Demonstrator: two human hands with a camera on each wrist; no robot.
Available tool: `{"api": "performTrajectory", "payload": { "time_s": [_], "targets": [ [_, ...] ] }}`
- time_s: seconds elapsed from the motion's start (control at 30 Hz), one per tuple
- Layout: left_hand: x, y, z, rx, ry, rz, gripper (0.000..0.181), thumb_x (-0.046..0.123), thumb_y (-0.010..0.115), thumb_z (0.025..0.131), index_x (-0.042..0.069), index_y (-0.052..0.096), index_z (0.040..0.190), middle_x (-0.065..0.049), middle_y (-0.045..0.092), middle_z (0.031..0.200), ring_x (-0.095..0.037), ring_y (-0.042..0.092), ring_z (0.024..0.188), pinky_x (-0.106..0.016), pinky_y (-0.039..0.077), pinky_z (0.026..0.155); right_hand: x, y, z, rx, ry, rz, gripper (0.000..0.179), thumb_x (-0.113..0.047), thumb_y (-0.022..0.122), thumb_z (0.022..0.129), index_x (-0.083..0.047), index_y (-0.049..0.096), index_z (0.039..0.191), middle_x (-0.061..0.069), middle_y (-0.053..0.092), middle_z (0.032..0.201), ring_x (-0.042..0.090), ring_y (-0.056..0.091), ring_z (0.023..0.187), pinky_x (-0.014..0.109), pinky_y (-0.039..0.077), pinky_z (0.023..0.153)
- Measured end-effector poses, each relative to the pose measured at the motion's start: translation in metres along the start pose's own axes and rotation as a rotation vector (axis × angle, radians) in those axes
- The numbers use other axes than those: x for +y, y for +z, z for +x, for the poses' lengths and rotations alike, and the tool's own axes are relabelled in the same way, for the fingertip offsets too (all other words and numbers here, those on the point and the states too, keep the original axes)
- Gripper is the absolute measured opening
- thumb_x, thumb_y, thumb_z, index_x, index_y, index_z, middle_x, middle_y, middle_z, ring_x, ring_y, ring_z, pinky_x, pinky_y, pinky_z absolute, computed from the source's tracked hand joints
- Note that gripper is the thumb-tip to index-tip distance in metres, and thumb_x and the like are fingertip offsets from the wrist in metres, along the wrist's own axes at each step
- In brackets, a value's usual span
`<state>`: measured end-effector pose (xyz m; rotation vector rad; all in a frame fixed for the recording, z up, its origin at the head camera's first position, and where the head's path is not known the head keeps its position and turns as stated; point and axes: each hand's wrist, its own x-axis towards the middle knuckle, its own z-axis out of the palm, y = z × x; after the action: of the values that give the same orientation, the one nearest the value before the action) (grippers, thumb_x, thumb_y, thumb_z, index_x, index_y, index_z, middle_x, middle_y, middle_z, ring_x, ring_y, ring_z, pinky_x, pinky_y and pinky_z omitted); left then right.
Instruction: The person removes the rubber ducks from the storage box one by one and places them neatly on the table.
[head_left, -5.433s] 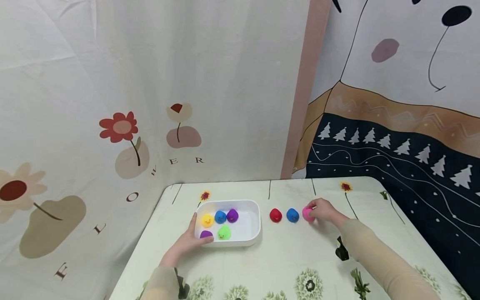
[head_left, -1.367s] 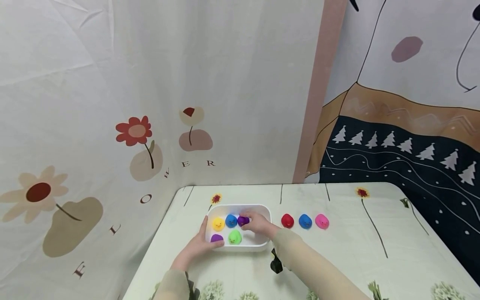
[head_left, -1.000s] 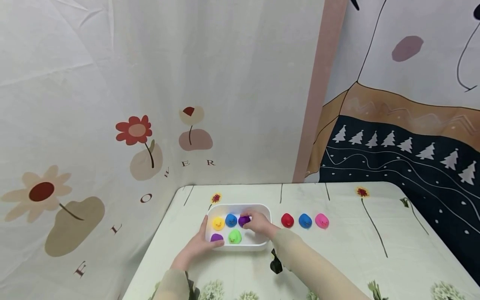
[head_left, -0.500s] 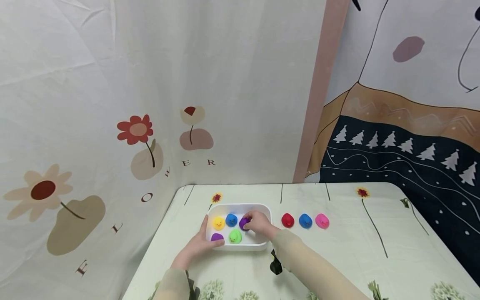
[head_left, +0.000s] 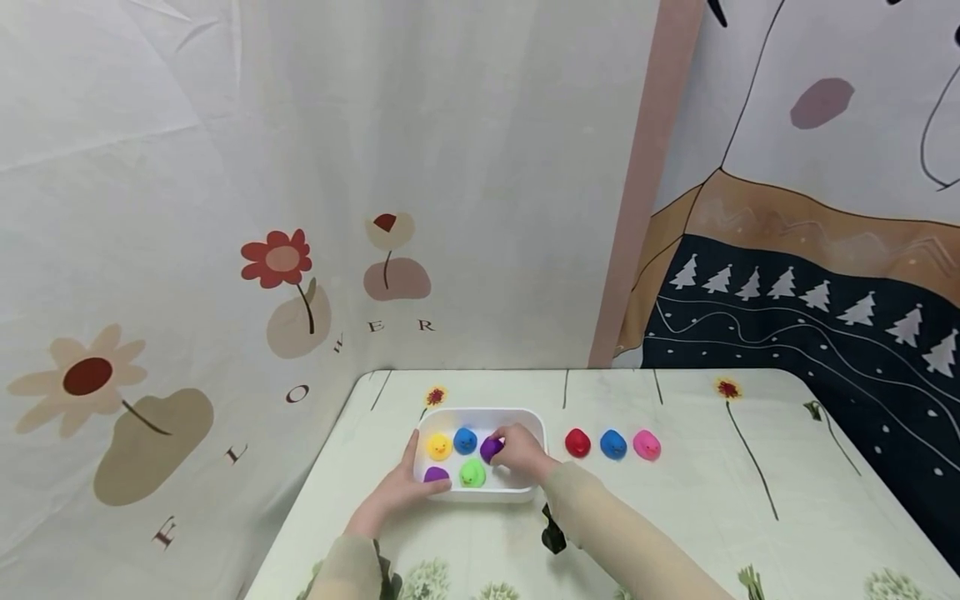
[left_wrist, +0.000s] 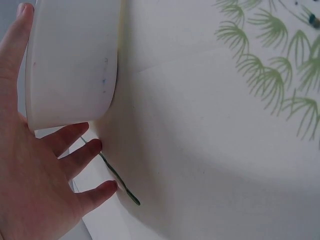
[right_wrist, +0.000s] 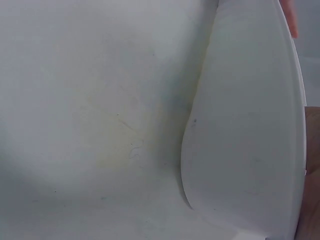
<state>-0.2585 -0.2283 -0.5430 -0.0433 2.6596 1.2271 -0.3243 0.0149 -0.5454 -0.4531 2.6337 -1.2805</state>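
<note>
My right hand [head_left: 519, 452] reaches into a white plastic tray [head_left: 533, 475] and pinches a purple rubber duck [head_left: 491, 450] between thumb and fingers. My left hand [head_left: 402, 488] holds the tray's left end, thumb along the near rim. In the left wrist view, that hand [left_wrist: 37, 170] lies against the tray's outer wall [left_wrist: 75, 65], some fingers spread below it. Also inside are a yellow duck [head_left: 439, 447], a blue duck [head_left: 465, 440], a green duck [head_left: 472, 473] and a second purple duck [head_left: 436, 474], partly hidden. Only bare tray floor [right_wrist: 100, 100] and wall show in the right wrist view, with skin beyond the rim.
Right of the tray, a red duck [head_left: 577, 442], another blue duck [head_left: 613, 444] and a pink duck [head_left: 647, 444] stand in a row on the flower-print tablecloth [head_left: 697, 483]. A printed curtain [head_left: 480, 183] hangs behind the table.
My right hand was at the pink duck earlier; it is now in the tray. Over the last second it shifts the purple duck slightly toward me. The left hand stays on the tray.
</note>
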Motion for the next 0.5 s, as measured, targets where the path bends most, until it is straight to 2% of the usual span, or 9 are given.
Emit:
{"api": "performTrajectory", "payload": {
  "time_s": [0.2, 0.5],
  "targets": [
    [0.0019, 0.0020, 0.0015, -0.006, 0.014, 0.000, 0.117, 0.046, 0.078, 0.078, 0.016, -0.003, 0.157, -0.028, 0.020, 0.155, -0.051, 0.025, 0.137, -0.066, 0.022, 0.107, 0.0009, -0.0004, -0.0033, 0.022, -0.019, -0.030, 0.033, -0.001, 0.080, 0.070, 0.002, 0.069, 0.101, 0.008, 0.068, 0.093, 0.019, 0.060, 0.086, 0.036, 0.052, 0.082],
    [0.0034, -0.0018, -0.0008, -0.007, 0.021, 0.010, 0.117, 0.047, 0.078, 0.079, 0.014, -0.004, 0.156, -0.030, 0.021, 0.153, -0.052, 0.027, 0.136, -0.066, 0.023, 0.107, -0.0048, -0.0034, -0.0002, 0.040, 0.024, 0.010, 0.033, -0.007, 0.080, 0.076, -0.001, 0.068, 0.105, 0.007, 0.063, 0.099, 0.021, 0.058, 0.095, 0.040, 0.050, 0.089]
  ]
}}
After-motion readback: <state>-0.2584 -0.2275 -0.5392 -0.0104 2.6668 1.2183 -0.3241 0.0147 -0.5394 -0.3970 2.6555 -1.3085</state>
